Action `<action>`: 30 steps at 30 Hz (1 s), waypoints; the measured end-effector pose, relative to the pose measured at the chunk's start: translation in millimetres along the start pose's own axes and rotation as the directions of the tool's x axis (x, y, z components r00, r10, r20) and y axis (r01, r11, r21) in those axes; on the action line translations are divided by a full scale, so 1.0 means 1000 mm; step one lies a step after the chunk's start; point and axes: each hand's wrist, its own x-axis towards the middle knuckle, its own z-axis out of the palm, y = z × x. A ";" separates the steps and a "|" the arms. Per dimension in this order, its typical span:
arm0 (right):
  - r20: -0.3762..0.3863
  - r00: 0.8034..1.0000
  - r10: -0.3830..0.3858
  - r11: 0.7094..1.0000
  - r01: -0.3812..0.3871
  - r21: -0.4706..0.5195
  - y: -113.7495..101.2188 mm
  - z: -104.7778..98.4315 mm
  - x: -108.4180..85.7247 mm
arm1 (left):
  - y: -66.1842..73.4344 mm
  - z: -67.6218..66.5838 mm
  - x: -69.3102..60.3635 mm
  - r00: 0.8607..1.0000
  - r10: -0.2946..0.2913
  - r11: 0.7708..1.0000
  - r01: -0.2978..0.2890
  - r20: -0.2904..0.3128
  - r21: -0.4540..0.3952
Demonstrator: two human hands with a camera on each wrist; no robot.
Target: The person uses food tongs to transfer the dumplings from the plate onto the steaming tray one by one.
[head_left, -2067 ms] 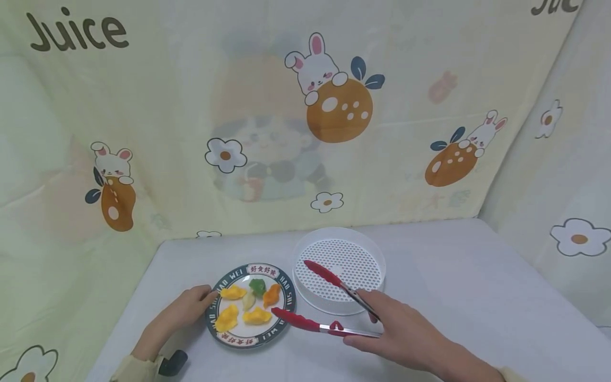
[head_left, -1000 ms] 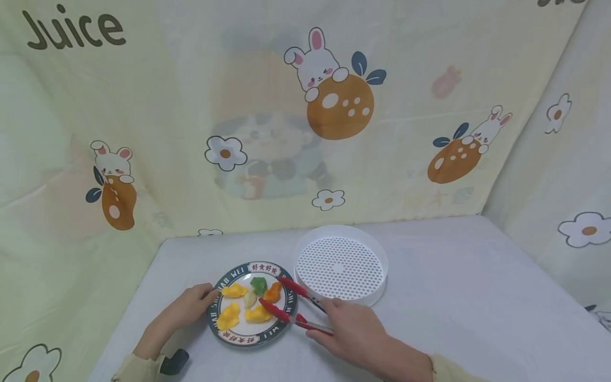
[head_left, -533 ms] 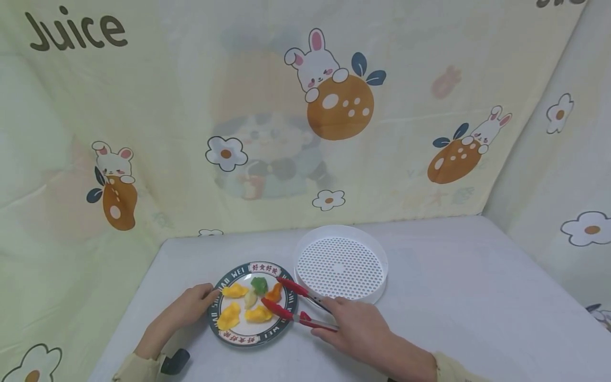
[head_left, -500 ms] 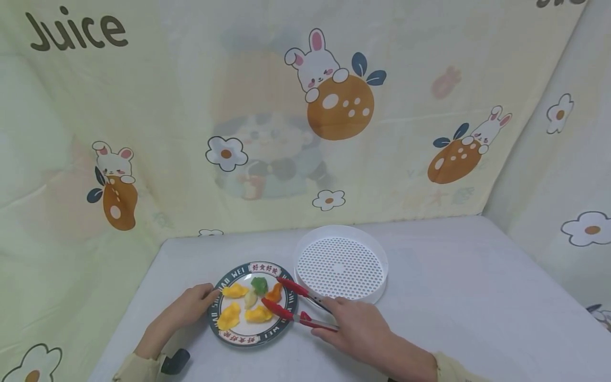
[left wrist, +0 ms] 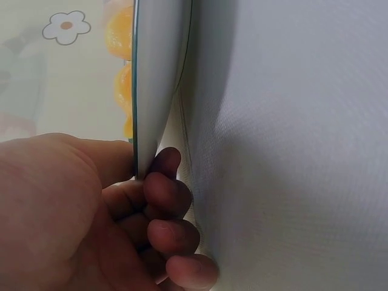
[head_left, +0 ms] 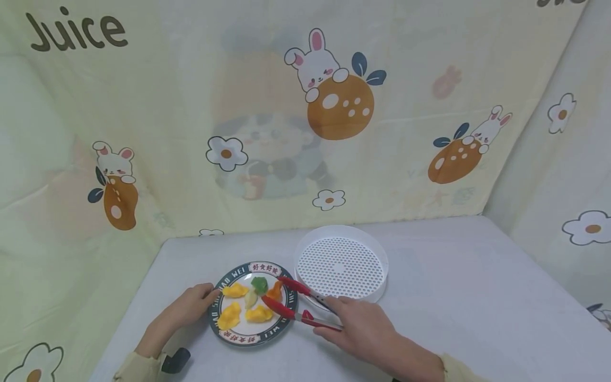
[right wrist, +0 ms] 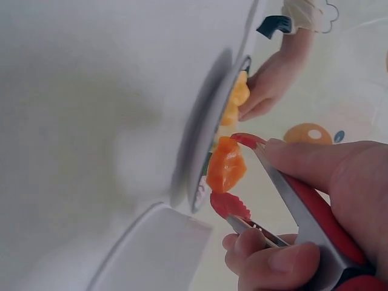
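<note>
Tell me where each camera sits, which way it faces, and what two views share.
Head: worn on the head, facing forward and down at the plate, white basket and printed backdrop; left hand, right hand and forearms show.
Left wrist: on that wrist, facing the plate's edge; only the left hand shows.
Right wrist: on that wrist, facing the tongs and orange piece; right hand near, left hand beyond.
Shared: head and right wrist both show the tongs and orange piece.

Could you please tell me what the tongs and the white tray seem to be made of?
Tongs: metal arms, probably steel, judging by their silvery sheen; the red tips look like satin silicone or plastic, being evenly coloured. White tray: probably smooth plastic, given its uniform white and regular holes.
</note>
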 end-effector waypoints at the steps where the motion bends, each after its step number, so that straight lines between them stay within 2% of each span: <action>1: -0.004 1.000 0.002 1.000 -0.002 0.006 0.000 -0.002 0.000 | 0.000 0.000 0.000 1.000 -0.001 1.000 0.001 0.001 -0.001; 7: -0.055 0.998 0.008 1.000 -0.008 -0.007 0.004 -0.013 -0.003 | -0.002 0.002 0.002 1.000 -0.021 1.000 0.021 0.012 -0.003; 11: -0.078 0.996 0.049 0.999 -0.051 -0.019 0.013 -0.026 -0.004 | -0.003 0.003 0.003 0.999 -0.028 1.000 0.028 0.016 -0.010; 16: -0.092 0.990 0.110 0.994 -0.112 -0.013 0.033 -0.047 -0.003 | -0.002 0.002 0.003 0.999 -0.029 1.000 0.029 0.014 -0.010; 20: -0.127 0.985 0.113 0.993 -0.117 -0.024 0.053 -0.053 -0.001 | -0.001 0.000 0.002 1.000 -0.020 1.000 0.020 0.010 -0.004; 25: -0.081 0.986 0.146 0.989 -0.148 -0.010 0.072 -0.052 0.004 | 0.001 -0.002 0.000 1.000 -0.014 1.000 0.014 0.011 0.000; 30: -0.023 0.983 0.184 0.983 -0.185 -0.009 0.082 -0.048 0.007 | 0.000 -0.002 0.000 1.000 -0.011 1.000 0.011 0.016 -0.009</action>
